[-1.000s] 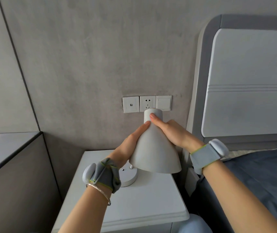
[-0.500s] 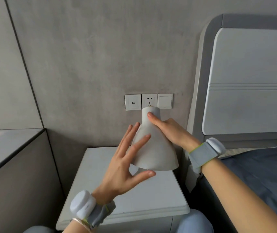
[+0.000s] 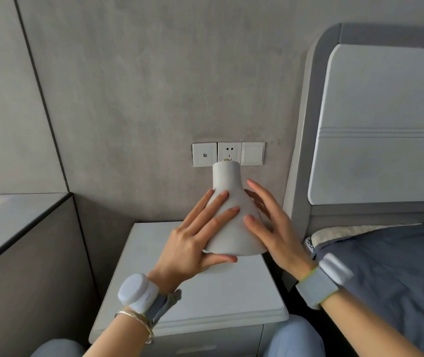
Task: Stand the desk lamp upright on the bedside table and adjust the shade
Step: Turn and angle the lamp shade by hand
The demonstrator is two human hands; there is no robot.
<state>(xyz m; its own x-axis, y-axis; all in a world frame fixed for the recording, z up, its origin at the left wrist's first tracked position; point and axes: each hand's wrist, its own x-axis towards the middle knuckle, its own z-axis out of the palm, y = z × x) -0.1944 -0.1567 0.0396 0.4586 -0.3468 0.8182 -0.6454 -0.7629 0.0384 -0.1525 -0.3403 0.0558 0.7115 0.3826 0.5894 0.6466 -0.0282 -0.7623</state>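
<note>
1. The shade sits between the two hands, wide mouth down, narrow neck up and away toward the wall. Its long axis runs near upright, tipped slightly back.
2. The left hand lies flat on the shade's left flank: fingers spread and pointing up the cone, thumb hooked along the lower rim. It is an open palm contact, not a closed grip.
3. The right hand is cupped on the right flank, fingers loosely splayed. The thumb touches the front of the shade; whether the far fingers press the back I cannot tell.
4. Both hands are equally near the shade, one on each side. Any tilt will likely come from pushing one flank against the other.
5. The lamp stands on the bedside table, below both hands. Its base and stem are mostly hidden behind the left hand and the shade.
6. Half a second ago the left hand hung open in the air, clear of the shade; now it is laid on. The right hand has slid down from the neck to the lower flank.
7. Judgement: the lamp looks stood up already; the shade angle is the step in hand.
</note>
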